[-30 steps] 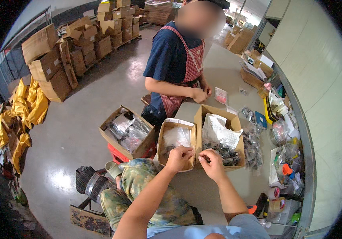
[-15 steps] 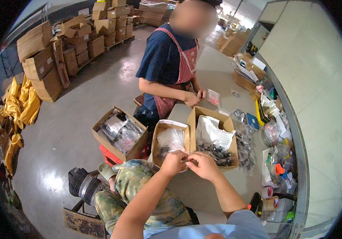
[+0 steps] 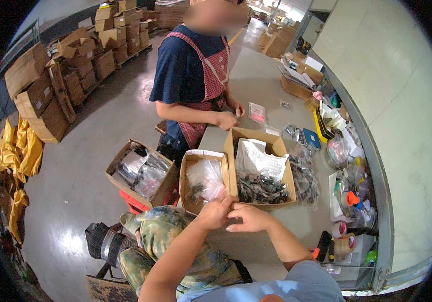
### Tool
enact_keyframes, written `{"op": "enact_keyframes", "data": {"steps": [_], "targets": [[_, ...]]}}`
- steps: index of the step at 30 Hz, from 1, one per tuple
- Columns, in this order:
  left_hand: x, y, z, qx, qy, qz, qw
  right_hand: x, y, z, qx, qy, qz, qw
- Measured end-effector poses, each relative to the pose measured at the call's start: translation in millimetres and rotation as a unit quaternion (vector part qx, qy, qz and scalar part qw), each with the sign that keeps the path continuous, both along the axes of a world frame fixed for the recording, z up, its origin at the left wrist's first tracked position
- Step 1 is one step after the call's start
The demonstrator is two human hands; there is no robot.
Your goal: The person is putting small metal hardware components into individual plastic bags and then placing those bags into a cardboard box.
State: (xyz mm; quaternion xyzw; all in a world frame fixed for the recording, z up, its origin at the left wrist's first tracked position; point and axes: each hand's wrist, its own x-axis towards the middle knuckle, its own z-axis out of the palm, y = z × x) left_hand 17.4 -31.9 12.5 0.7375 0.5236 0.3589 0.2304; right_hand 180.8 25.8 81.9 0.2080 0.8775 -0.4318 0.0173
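My left hand (image 3: 214, 213) is closed over the near edge of a small cardboard box (image 3: 184, 196); what its fingers hold, if anything, is hidden. Clear plastic bags (image 3: 205, 173) fill that box, and one red-edged bag (image 3: 215, 192) lies just beyond my left fingers. My right hand (image 3: 252, 218) is open beside it, thumb apart from the fingers, fingertips close to my left ones. Right of the small box stands a larger cardboard box (image 3: 293, 183) with many small dark bagged pieces (image 3: 261, 189) and a white printed sheet (image 3: 261, 160).
Across the table (image 3: 261, 251) a person in a checked apron (image 3: 215, 68) stands near a flat red-and-white packet (image 3: 257, 112). Another box of bags (image 3: 143, 171) rests on a red stool (image 3: 133, 200) at left. Bagged pieces (image 3: 304, 181), tape rolls (image 3: 344, 243) and clutter line the right side.
My hands have shifted slightly down, and my right thumb has come away from its fingers. The red-edged bag now shows by my left hand. The view has shifted.
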Motion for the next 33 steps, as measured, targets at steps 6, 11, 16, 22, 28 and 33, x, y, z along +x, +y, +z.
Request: {"op": "enact_keyframes", "data": {"steps": [6, 11, 16, 22, 28, 33], "targets": [[-2.0, 1.7, 0.1, -0.075, -0.091, 0.033, 0.992, 75.3, 90.4, -29.7, 0.378, -0.111, -0.326, 0.859], [1.7, 10.4, 1.1, -0.047, -0.090, 0.030, 0.994, 115.1, 125.5, -67.4, 0.526, -0.305, -0.224, 0.762], [-4.5, 7.2, 2.5, -0.058, -0.080, 0.044, 0.994, 110.6, 138.7, -42.5, 0.300, -0.104, -0.361, 0.877], [0.5, 14.9, 1.3, -0.059, -0.108, 0.041, 0.992, 97.5, 215.7, -40.0, 0.016, 0.340, -0.524, 0.781], [-8.2, 11.0, 4.5, -0.066, -0.110, 0.039, 0.991, 49.3, 282.1, -34.4, 0.317, -0.075, -0.501, 0.802], [-5.0, 22.7, -1.6, -0.100, -0.130, 0.031, 0.986, 46.2, 280.6, -94.6, 0.274, -0.400, -0.276, 0.830]]}}
